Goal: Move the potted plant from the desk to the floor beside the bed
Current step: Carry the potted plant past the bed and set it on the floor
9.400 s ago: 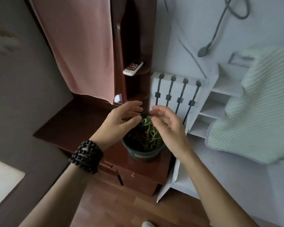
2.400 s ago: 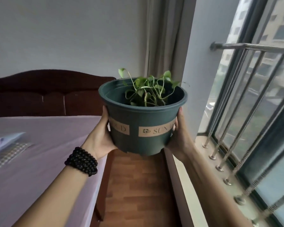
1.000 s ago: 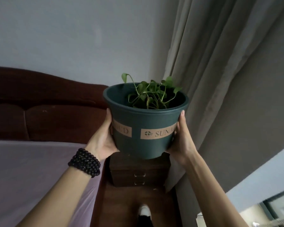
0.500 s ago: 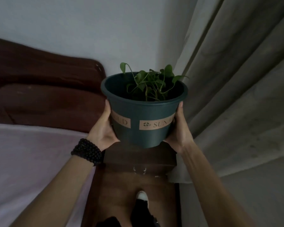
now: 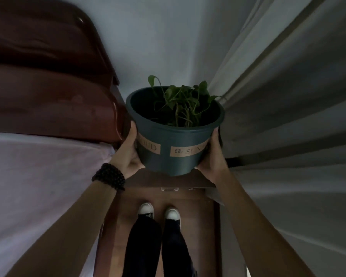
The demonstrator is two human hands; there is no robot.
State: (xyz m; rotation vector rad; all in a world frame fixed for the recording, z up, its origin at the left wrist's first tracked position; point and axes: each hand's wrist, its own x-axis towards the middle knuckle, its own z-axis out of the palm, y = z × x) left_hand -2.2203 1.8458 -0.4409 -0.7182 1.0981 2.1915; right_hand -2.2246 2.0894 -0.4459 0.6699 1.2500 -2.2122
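The potted plant [image 5: 174, 144] is a dark green plastic pot with tan labels and a small leafy vine, held upright in the air at the middle of the head view. My left hand [image 5: 128, 154], with a black bead bracelet on its wrist, presses the pot's left side. My right hand [image 5: 214, 156] grips the right side. The pot hangs above a dark wooden nightstand [image 5: 164, 179], between the bed [image 5: 38, 176] and the curtain. Its base hides most of the nightstand top.
The bed's dark red headboard [image 5: 48, 86] rises at left over a pale purple sheet. Grey curtains [image 5: 288, 116] fill the right side. My feet in white-toed shoes [image 5: 159, 211] stand on a narrow strip of wooden floor [image 5: 198, 226] before the nightstand.
My view has tilted downward and I have stepped closer to the nightstand. The pot, held in both hands, has come lower, and both shoes are now in sight.
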